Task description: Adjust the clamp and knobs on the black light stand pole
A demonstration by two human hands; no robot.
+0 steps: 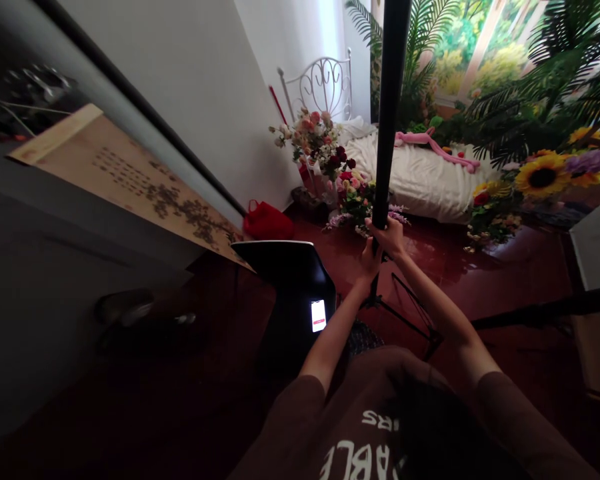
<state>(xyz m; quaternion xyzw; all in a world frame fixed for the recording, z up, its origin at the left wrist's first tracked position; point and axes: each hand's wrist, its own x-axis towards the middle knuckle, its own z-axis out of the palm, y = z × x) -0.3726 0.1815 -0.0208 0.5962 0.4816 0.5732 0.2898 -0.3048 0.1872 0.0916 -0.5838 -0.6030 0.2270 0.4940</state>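
Bouquets of pink and dark red roses (315,143) are massed on a glossy red floor (445,267) beside a white metal bedframe (325,87), with white bedding (420,173) and a pink stuffed toy (435,150) laid out beyond. A sunflower arrangement (543,177) and artificial palm fronds (545,87) are set to the right, before a painted garden backdrop (460,47). A red bag (267,221) is placed against the wall, near a black chair back (285,273), and a lit phone screen (319,315) is seen below it.

The flowers are partly blocked by a black pole (390,113), which is carried on spread tripod legs (405,313). It is gripped by the left hand (369,261) and the right hand (389,238), both closed around it, the left just below the right.

The top of the pole is cut off by the frame. A long panel printed with dark branches (130,187) is blurred at the left, and a brown T-shirt's white lettering (360,400) is only partly shown.
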